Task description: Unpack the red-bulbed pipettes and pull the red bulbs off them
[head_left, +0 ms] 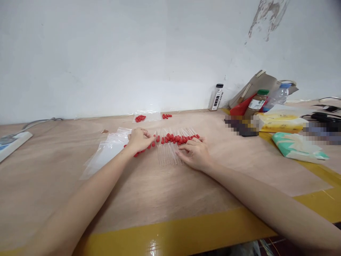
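A row of clear plastic droppers with red rubber bulbs (177, 139) lies on the wooden table (160, 192). My left hand (139, 139) rests at the row's left end, fingers curled and pinched on the red bulbs there. My right hand (195, 153) lies on the clear tubes at the row's right side, fingers pressed down on them. Clear plastic bags (106, 153) lie flat under and left of my left hand.
More red bulbs (140, 118) lie near the wall, some in a clear bag. At the right stand bottles (217, 97), a brown paper bag (255, 87), tissue packs (295, 145) and dark cables. A white power strip (12, 144) lies far left. Yellow tape edges the table front.
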The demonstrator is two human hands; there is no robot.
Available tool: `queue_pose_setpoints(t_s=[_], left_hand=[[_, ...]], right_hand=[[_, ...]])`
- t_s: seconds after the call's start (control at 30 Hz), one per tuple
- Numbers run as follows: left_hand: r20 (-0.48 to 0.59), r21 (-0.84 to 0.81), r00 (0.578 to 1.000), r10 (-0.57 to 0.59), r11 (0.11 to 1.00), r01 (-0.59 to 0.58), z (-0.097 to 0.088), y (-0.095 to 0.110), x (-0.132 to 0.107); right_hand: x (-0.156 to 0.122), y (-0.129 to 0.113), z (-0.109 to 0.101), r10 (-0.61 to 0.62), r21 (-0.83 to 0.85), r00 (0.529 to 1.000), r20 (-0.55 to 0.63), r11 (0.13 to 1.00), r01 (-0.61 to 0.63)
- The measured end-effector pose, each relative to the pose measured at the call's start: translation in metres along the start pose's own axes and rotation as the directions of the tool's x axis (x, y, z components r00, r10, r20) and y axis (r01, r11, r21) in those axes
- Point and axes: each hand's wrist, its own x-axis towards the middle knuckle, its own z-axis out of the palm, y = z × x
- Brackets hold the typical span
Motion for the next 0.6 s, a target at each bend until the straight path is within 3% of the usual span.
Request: queue_pose_setpoints(t_s=[0.07, 0.13, 0.27, 0.43, 0.5, 0.6], left_hand=[[-0.206, -0.005, 0.972, 0.113, 0.993, -0.117, -0.005, -0.006, -0.018], [-0.316, 0.044, 0.903, 0.291, 0.955, -0.292, -0.006, -0.012, -0.038], [-0.323, 0.159, 0.761, 0.563, 0.825, -0.543, -0.001, -0.022, -0.072], [-0.321, 0.203, 0.648, 0.690, 0.719, -0.665, 0.012, -0.022, -0.081], [-0.329, 0.211, 0.619, 0.713, 0.694, -0.688, 0.014, -0.020, -0.081], [-0.328, 0.190, 0.633, 0.701, 0.705, -0.683, 0.013, -0.017, -0.080]], right_hand=[[0.000, 0.001, 0.001, -0.018, 0.017, 1.000, -0.023, 1.000, 0.018], [0.000, 0.002, 0.001, -0.059, 0.031, 0.997, -0.048, 0.998, 0.061], [-0.001, 0.000, -0.002, -0.197, -0.024, 0.980, -0.014, 0.980, 0.197], [-0.007, 0.001, -0.001, -0.310, -0.021, 0.944, 0.114, 0.949, 0.314], [-0.008, 0.003, 0.002, -0.323, 0.001, 0.940, 0.109, 0.946, 0.325], [-0.008, 0.002, 0.006, -0.347, 0.020, 0.934, 0.089, 0.938, 0.347]])
